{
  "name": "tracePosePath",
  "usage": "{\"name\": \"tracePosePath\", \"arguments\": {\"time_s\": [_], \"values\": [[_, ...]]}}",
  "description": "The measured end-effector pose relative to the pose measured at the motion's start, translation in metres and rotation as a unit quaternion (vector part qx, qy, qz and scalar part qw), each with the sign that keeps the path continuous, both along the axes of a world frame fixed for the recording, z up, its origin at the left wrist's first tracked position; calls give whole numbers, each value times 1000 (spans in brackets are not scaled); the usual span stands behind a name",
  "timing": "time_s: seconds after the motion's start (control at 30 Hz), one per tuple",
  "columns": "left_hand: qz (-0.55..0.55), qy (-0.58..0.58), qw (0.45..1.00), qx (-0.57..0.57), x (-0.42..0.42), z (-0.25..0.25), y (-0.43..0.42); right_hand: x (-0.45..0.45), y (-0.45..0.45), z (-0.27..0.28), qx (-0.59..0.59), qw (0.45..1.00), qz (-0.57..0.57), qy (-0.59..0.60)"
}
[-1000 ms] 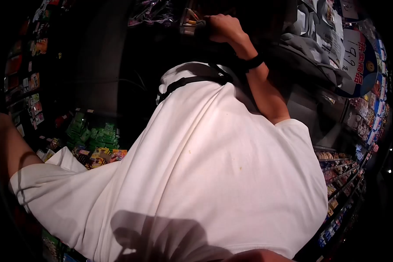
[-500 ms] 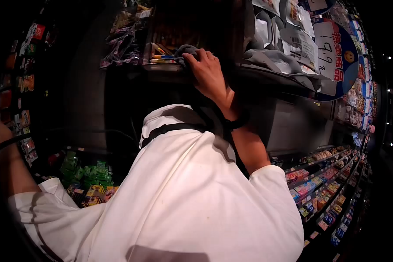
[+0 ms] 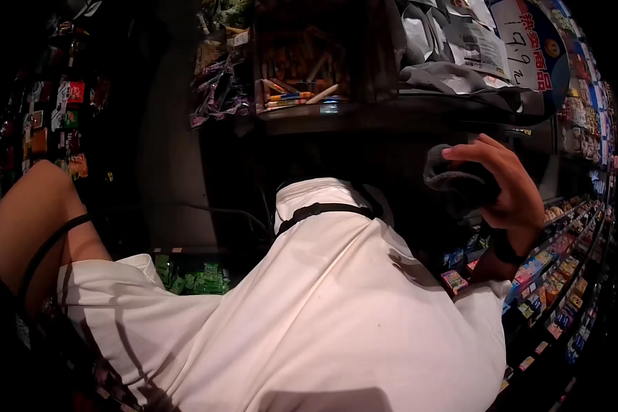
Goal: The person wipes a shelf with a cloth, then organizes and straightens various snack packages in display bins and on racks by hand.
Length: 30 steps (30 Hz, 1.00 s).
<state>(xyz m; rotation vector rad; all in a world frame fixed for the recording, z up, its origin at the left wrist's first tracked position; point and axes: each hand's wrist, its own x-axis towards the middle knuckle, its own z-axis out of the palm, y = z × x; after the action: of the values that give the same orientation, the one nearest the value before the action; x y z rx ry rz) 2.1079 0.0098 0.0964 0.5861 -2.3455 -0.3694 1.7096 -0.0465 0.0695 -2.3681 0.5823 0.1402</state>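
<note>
At the right, my right hand is closed round a bunched dark grey cloth, raised in front of the shelf. Its fingers curl over the cloth, whose lower part fades into shadow. To the upper left of that hand is a bin of stick-shaped packets, with a pale price label on its front edge. The bin's front edge and the hand are well apart. My bent left arm shows at the left edge, but the hand itself is out of sight.
Silver-grey bags fill the shelf at upper right, beside a round blue price sign. Purple packets lie left of the bin. Shelves of small boxes run down the right, and green packets sit low at left.
My right hand has moved from the bin's front edge to the right and down, carrying the grey cloth. The view has shifted, and my left arm shows more bent.
</note>
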Motion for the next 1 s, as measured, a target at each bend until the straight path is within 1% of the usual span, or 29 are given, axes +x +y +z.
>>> {"name": "tracePosePath", "arguments": {"time_s": [0.1,0.17,0.27,0.37,0.53,0.67,0.83,0.93,1.0], "values": [[-17,11,1000,-8,2,2,-4,-18,17,52,-31,997,-12,67],[-29,18,999,-10,1,7,-14,-30,28,72,-56,994,-16,90],[-50,12,998,-32,-3,12,-12,-41,45,80,-98,991,-20,85],[-65,6,997,-30,-12,16,-15,-52,54,79,-126,989,-28,78],[-72,41,994,-74,-36,17,-12,-69,75,79,-196,979,-35,50],[-80,51,989,-112,-52,26,-8,-81,89,94,-283,959,-29,9],[-97,100,978,-158,-78,34,-14,-97,95,104,-410,907,-50,-83],[-117,153,958,-211,-102,41,-8,-111,104,112,-513,840,-53,-168],[-127,199,946,-223,-119,47,-10,-120,105,108,-556,796,-78,-227]]}}
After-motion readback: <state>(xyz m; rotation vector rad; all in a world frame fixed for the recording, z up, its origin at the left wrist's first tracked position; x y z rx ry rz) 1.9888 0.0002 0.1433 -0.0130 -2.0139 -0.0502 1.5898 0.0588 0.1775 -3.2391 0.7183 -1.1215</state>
